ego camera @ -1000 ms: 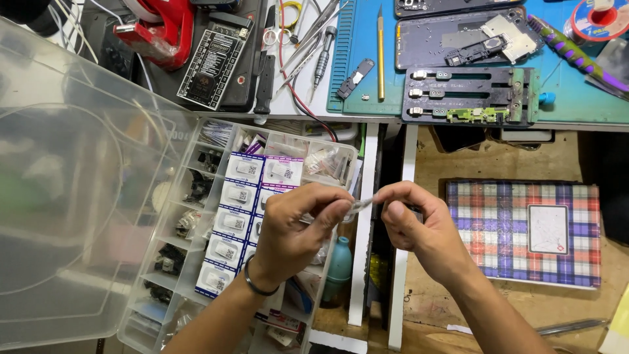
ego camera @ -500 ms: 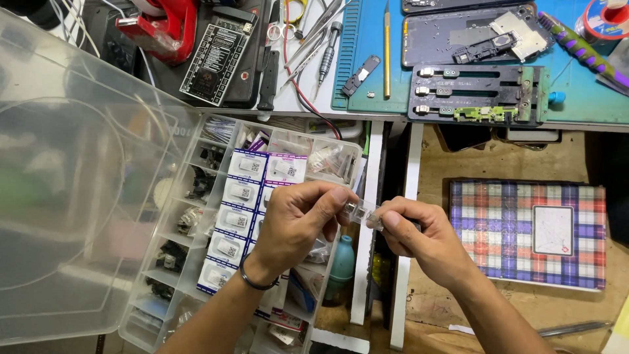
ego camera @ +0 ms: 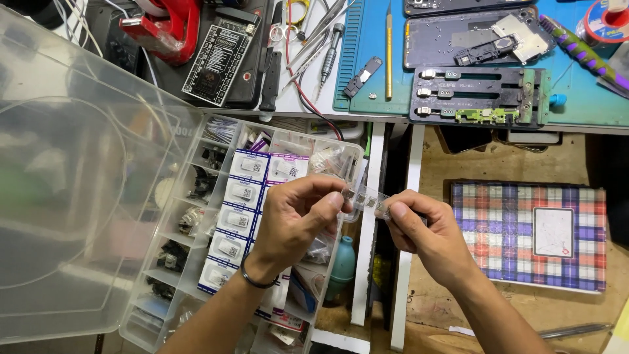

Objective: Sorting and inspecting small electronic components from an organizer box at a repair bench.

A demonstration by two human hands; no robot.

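The clear plastic organizer box [ego camera: 196,262] is the largest thing here. Its big see-through lid [ego camera: 72,196] stands open to the left, and the compartments lie below the hands. Behind it, on the worktop [ego camera: 367,113], is a blue mat [ego camera: 583,98] with a dark holding jig [ego camera: 481,95], a screwdriver [ego camera: 329,52] and a red tool [ego camera: 167,26]. To the right, lower down, lies a notebook with a plaid cover [ego camera: 524,233] and a white square label in its middle.

Compared with a second ago, both hands have come a little lower and nearer to the box, and the clear strip of small parts [ego camera: 367,198] is now stretched flat between them, not raised at an angle. I think this means the strip is being looked at or pulled apart. The left hand [ego camera: 295,223] pinches its left end with closed fingers [ego camera: 337,200]; the right hand [ego camera: 426,233] grips the other end in the same way. The strip is above the right edge of the box.

In the box, small white packets with purple borders [ego camera: 239,196] lie in a column in the middle compartments, each one rectangular with a small dark square code. Dark small parts fill the compartments to the left of them.
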